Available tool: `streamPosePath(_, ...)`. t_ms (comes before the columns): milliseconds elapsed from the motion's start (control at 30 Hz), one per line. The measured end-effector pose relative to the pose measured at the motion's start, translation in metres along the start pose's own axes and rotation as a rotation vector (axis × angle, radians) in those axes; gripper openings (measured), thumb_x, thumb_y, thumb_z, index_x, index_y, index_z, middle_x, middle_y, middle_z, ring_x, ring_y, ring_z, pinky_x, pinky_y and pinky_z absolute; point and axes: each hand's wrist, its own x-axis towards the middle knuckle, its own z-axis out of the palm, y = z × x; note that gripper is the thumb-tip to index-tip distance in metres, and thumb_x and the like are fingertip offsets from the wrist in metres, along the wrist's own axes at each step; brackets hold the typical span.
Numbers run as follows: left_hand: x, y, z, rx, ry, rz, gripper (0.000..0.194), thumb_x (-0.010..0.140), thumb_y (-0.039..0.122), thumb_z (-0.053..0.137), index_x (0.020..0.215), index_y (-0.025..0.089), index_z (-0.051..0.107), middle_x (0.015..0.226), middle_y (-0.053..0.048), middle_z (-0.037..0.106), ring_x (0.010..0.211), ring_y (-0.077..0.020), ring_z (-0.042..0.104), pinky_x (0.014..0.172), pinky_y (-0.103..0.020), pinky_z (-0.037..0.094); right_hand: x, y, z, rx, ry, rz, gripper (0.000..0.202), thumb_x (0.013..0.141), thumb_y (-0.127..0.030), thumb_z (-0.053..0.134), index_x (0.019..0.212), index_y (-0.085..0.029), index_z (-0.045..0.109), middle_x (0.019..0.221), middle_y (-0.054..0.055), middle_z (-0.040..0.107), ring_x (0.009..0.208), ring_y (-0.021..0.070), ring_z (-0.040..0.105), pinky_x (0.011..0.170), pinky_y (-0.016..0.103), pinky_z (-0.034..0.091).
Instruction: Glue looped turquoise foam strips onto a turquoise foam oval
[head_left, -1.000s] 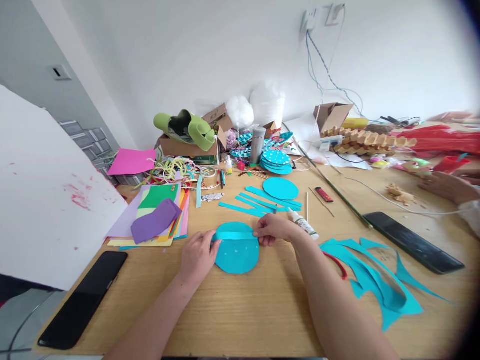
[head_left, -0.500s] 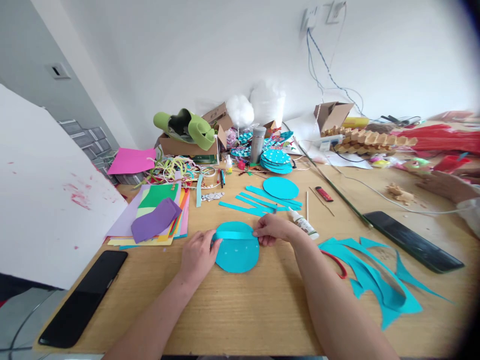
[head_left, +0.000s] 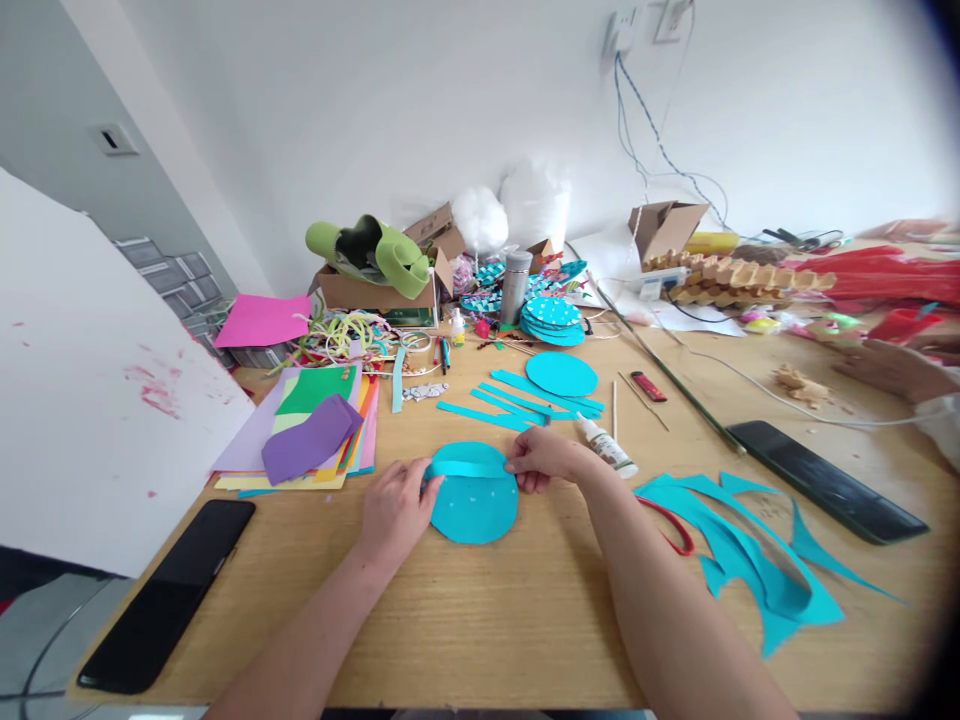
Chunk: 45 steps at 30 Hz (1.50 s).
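A turquoise paper disc with small pale dots lies flat on the table between my hands. Across its upper part runs a turquoise paper strip. My left hand pinches the strip's left end at the disc's edge. The right end is between the thumb and fingers of my right hand. Beyond the hands are several loose turquoise strips and a second plain disc. A white glue bottle lies on its side by my right wrist.
Turquoise offcuts partly cover red-handled scissors at right. Phones lie at left and right. Coloured sheets are stacked at left. Dotted discs and a grey flask stand behind. Another person's hand rests far right.
Almost nothing differs. Both hands keep their places at the strip's ends, and the strip still lies across the disc; the view has shifted very slightly.
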Motion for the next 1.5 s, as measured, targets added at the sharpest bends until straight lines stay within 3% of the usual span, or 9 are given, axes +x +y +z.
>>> streamPosePath(367,-0.001,-0.001,0.002,-0.034,-0.004,-0.009,0.025,0.095,0.038,0.047,0.100,0.018,0.062,0.077,-0.005,0.069,0.074,-0.0202,0.065,0.066,-0.030,0.049,0.003,0.004,0.000,-0.033,0.012,0.006,0.026,0.080,-0.024,0.068,0.061,-0.017,0.052,0.053,0.001,0.067,0.044,0.0103,0.062,0.045,0.018,0.048)
streamPosePath(567,-0.003,-0.001,0.003,-0.082,-0.029,-0.032,0.029,0.093,0.043,0.049,0.106,0.018,0.058,0.074,-0.005,0.068,0.076,-0.0216,0.065,0.069,-0.031,0.049,0.004,0.006,0.000,-0.039,0.008,-0.002,0.025,0.081,-0.020,0.064,0.059,-0.016,0.053,0.052,0.000,0.066,0.043,0.0097,0.060,0.044,0.018,0.047)
streamPosePath(800,0.001,-0.004,-0.013,-0.248,-0.129,-0.084,0.029,0.099,0.031,0.029,0.089,0.020,0.054,0.077,-0.004,0.068,0.075,-0.0190,0.066,0.066,-0.030,0.048,0.007,0.006,0.001,-0.059,0.009,0.010,0.023,0.081,-0.020,0.064,0.062,-0.016,0.052,0.054,0.002,0.068,0.043,0.0105,0.061,0.045,0.019,0.048)
streamPosePath(1000,0.000,-0.015,-0.018,-0.376,-0.177,-0.025,0.035,0.098,0.027,0.025,0.084,0.021,0.057,0.080,-0.005,0.068,0.080,-0.0176,0.065,0.073,-0.029,0.050,0.012,0.010,0.002,-0.055,-0.008,0.013,0.021,0.083,-0.023,0.064,0.067,-0.017,0.052,0.054,0.001,0.068,0.046,0.0105,0.063,0.043,0.017,0.047)
streamPosePath(1200,-0.001,-0.019,-0.020,-0.341,-0.219,0.011,0.043,0.098,0.027,0.025,0.086,0.022,0.065,0.077,-0.005,0.067,0.082,-0.0178,0.064,0.077,-0.030,0.051,0.014,0.011,0.003,-0.086,0.015,0.029,0.018,0.083,-0.023,0.064,0.070,-0.017,0.051,0.054,0.002,0.068,0.045,0.0115,0.063,0.042,0.019,0.048)
streamPosePath(1500,-0.001,-0.019,-0.022,-0.316,-0.230,-0.002,0.043,0.099,0.028,0.024,0.090,0.023,0.065,0.081,-0.004,0.067,0.082,-0.0170,0.063,0.076,-0.030,0.051,0.013,0.012,0.004,-0.073,0.001,0.021,0.018,0.086,-0.019,0.059,0.071,-0.018,0.049,0.052,0.001,0.067,0.042,0.0107,0.060,0.041,0.019,0.047)
